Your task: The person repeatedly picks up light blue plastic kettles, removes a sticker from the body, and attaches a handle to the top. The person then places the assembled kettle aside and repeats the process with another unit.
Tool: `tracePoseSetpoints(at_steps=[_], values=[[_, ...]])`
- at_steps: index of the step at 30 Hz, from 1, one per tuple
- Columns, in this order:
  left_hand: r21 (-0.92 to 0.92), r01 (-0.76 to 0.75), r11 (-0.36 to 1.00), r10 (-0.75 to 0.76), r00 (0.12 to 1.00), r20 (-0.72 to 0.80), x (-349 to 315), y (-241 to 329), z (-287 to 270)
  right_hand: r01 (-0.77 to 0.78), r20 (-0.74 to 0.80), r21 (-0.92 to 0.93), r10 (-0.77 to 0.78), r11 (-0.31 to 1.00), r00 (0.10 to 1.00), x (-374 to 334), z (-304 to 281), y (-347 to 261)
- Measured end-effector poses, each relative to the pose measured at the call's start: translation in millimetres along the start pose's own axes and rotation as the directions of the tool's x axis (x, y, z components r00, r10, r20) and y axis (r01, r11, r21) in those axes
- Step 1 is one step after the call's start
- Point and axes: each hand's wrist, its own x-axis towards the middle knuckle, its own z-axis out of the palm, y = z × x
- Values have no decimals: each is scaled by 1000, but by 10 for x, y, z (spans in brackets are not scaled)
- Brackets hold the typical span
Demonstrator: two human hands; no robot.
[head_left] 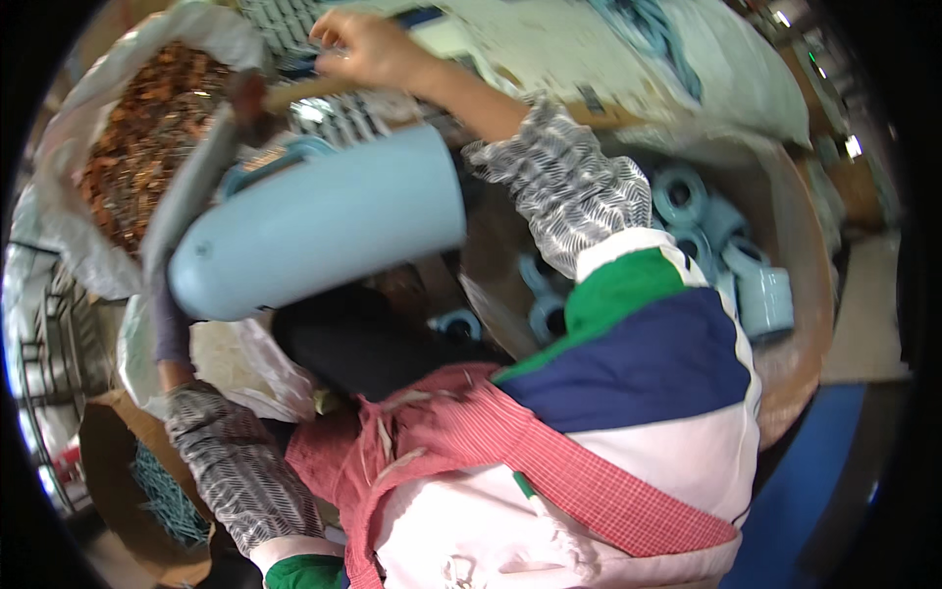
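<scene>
A large light-blue cylinder (334, 221) lies tilted in front of me, its rounded end to the left and its wider end to the right. Beyond its upper side is a blue loop-shaped part (285, 157). My right hand (371, 57) is closed round the wooden handle of a hammer (304, 91), held above the cylinder. The dark hammer head is blurred. My left hand (182, 231), in a grey glove, reaches along the cylinder's rounded end. Its fingers are smeared and partly hidden, so their grip does not show.
A pale sack (74, 187) of copper-coloured metal bits stands at the far left. Near left, a cardboard box (108, 461) contains bluish screws. A lined container (800, 216) at the right contains several light-blue ring-shaped parts (680, 196). A pale worktop (530, 49) is beyond.
</scene>
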Motion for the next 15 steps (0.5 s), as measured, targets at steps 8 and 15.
tracePoseSetpoints(at_steps=[8,15], values=[[-8,-122,993,122,984,133,118,-318,-179,-683,322,-582,897,441,304,-3835,-1042,-243],[-211,-58,976,74,995,70,-412,-136,-133,-113,646,-716,716,688,265,-4682,-846,-402]])
